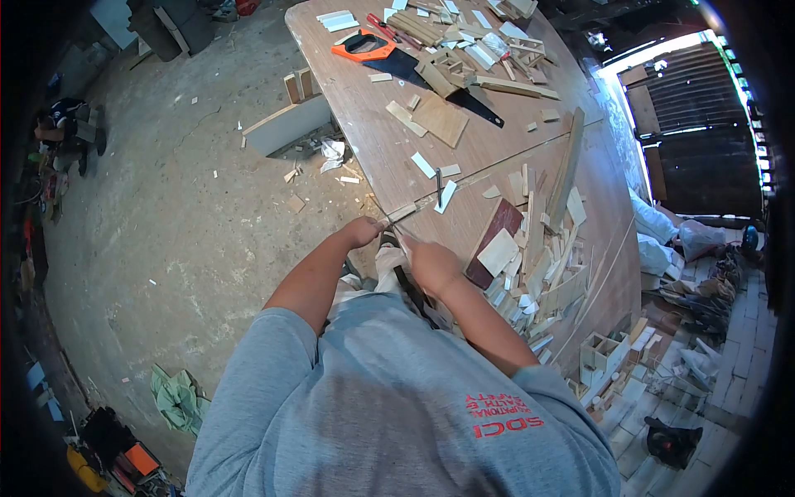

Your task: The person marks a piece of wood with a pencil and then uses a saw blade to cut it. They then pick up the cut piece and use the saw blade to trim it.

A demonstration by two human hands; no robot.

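Both my hands are close together at the near edge of the wooden table (373, 141). My left hand (362, 233) is closed on the near end of a small pale wood strip (403, 212) that lies over the table edge. My right hand (435, 263) is closed just right of it, its fingertips at the strip. A thin dark line, perhaps a blade, crosses the strip at the fingers; its handle is hidden. Beyond the strip lie a slim dark metal tool (439, 188) and a white offcut (445, 197).
A handsaw (364, 46) with an orange handle lies among wood offcuts at the table's far end. More scraps and a dark red board (495, 240) lie to the right. A wooden board piece (288, 126) stands on the floor left of the table. Another person (70, 128) sits far left.
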